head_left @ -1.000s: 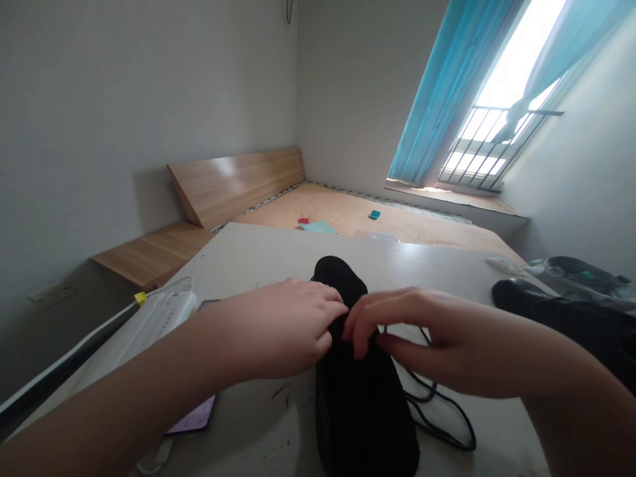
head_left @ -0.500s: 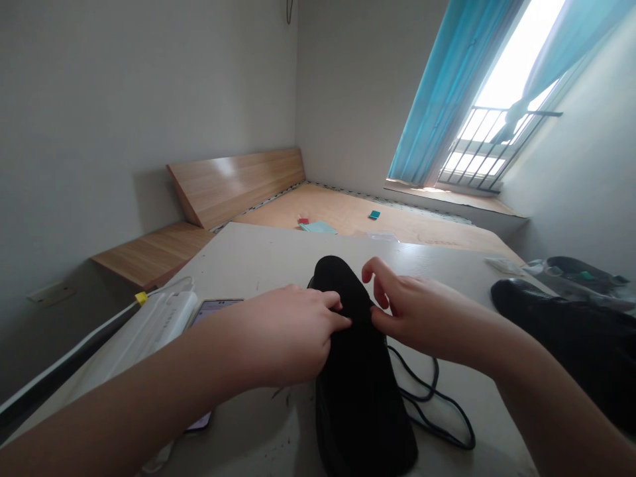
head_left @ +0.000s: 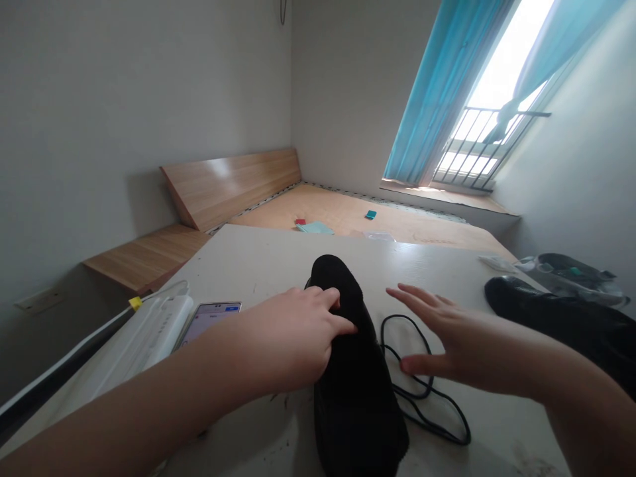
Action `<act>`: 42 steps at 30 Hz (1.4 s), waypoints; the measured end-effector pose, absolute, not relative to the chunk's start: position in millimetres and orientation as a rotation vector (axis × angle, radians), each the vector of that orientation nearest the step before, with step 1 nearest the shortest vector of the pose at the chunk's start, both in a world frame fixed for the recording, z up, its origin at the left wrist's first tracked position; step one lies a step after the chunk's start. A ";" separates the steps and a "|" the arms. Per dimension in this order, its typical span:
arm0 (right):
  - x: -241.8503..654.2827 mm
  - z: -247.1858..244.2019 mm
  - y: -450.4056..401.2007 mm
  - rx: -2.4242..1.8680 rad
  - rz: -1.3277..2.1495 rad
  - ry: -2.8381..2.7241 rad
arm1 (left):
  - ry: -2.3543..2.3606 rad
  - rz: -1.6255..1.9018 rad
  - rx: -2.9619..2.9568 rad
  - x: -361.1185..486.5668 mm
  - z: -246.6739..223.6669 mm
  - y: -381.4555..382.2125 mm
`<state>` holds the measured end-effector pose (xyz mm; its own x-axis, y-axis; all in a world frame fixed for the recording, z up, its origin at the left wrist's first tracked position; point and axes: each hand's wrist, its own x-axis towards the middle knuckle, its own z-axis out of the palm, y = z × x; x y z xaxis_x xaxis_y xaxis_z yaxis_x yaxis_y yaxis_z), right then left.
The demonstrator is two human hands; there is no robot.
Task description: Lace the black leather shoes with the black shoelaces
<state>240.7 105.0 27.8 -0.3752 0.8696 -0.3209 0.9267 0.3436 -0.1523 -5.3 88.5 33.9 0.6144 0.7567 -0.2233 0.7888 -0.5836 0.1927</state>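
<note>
A black shoe (head_left: 355, 391) lies on the pale table (head_left: 278, 265) with its toe pointing away from me, and its lower end runs out of view. My left hand (head_left: 293, 338) grips the shoe's side near the top, fingers curled over it. A loose black lace (head_left: 447, 401) lies in loops on the table to the right of the shoe, one end running to the shoe. My right hand (head_left: 452, 348) hovers above the lace with its fingers spread, touching neither lace nor shoe.
A white power strip (head_left: 149, 338) and a lit phone (head_left: 209, 321) lie left of my left forearm. A second black shoe (head_left: 551, 318) and a clear bag (head_left: 566, 275) sit at the right. Beyond the table lies a wooden bed platform (head_left: 348, 222).
My right hand has let go of the shoe and moved right, opening over the lace. The lace loop now shows fully. My left hand stays on the shoe.
</note>
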 end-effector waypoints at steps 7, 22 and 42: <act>253.0 -31.1 79.5 1.530 -0.607 2.300 | 1.251 -0.096 2.626 -1.7 28.6 89.7; 274.0 -68.9 96.6 2.100 -0.379 2.286 | 1.265 -0.007 2.716 -12.5 29.3 85.1; 259.1 11.2 93.1 1.967 -0.903 2.641 | 1.424 0.031 2.770 -33.5 39.7 79.6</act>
